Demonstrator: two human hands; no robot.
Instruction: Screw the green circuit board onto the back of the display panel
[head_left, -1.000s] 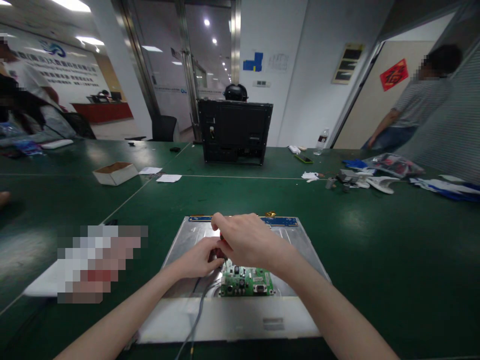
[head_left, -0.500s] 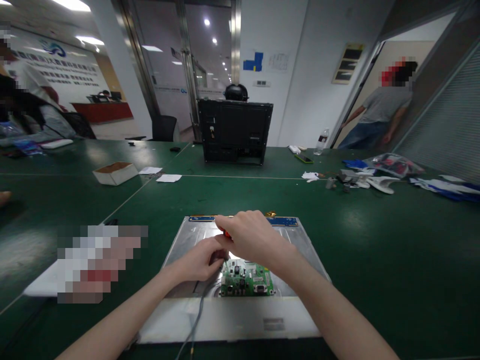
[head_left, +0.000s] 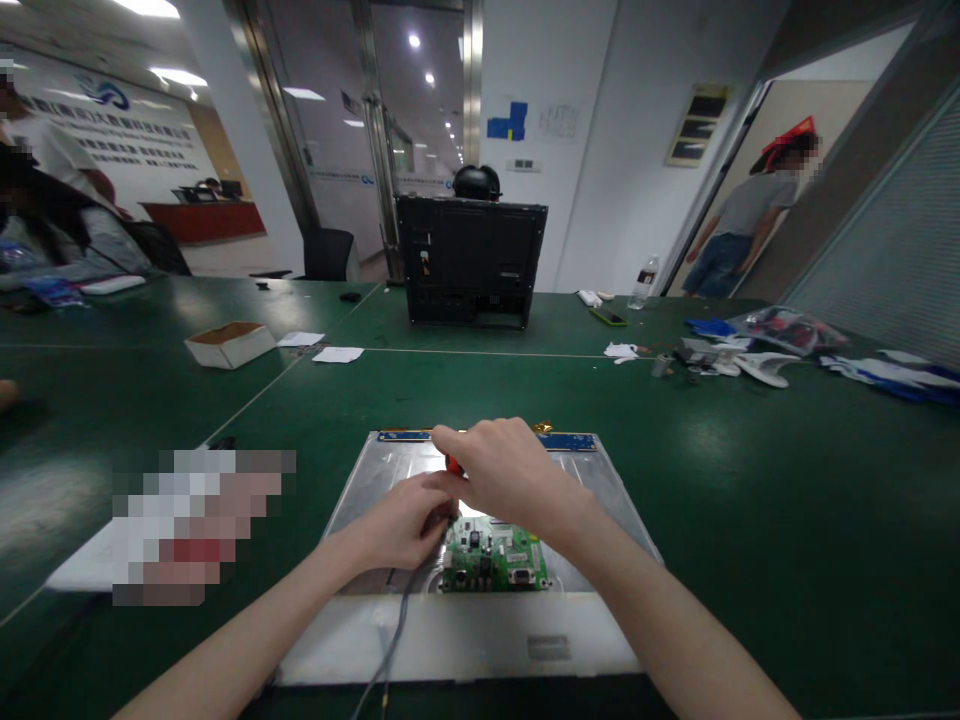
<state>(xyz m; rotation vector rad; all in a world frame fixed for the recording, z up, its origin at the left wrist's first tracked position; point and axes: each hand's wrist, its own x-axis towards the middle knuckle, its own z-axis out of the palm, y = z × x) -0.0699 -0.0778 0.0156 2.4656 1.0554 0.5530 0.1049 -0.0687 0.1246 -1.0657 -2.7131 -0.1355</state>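
Note:
A flat metal display panel (head_left: 360, 500) lies before me, with a green circuit board (head_left: 495, 560) on its back. My right hand (head_left: 502, 465) is closed around a red-handled screwdriver (head_left: 453, 464), which stands about upright over the board's upper left corner. Only a bit of the red handle shows between the fingers. Just below and left, my left hand (head_left: 405, 520) is curled with its fingertips pressed together by that corner, touching the right hand. What those fingertips pinch is hidden. A grey cable (head_left: 397, 630) runs from under my left hand over the panel's white near edge.
A black monitor housing (head_left: 472, 262) stands at the back of the green table (head_left: 720, 520). To the left are an open cardboard box (head_left: 231, 346) and a blurred-out sheet (head_left: 82, 570). Gloves (head_left: 892, 375), a phone (head_left: 607, 317) and a bottle (head_left: 643, 284) lie or stand right. Several people are around.
Both hands stay at the board's corner; the right shifts very slightly and a little more of the red handle shows. The person in the right doorway has moved farther off.

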